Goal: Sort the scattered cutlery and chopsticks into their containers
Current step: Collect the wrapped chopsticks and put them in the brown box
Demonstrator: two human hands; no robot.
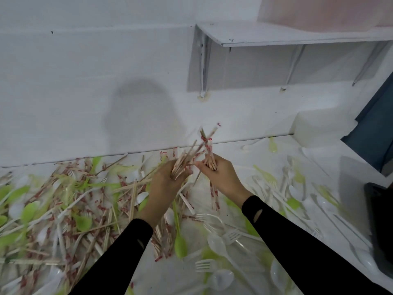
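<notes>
Chopsticks [205, 145] in paper sleeves stand bunched at centre, above the pile at eight o'clock. The left hand [168, 179] curls round one bundle and the right hand [220, 174] round another, fingers pressed together. Gathering seems in hand. Next comes squaring the ends, then carrying them to a container, perhaps the white box [319, 126] at two o'clock.

Two hands: left hand [165, 184], right hand [221, 175]. One white wall shelf [297, 33]. Many each, too blurred to count: wooden chopsticks [181, 163], lime-green plastic spoons [180, 244], white plastic forks [205, 265].
</notes>
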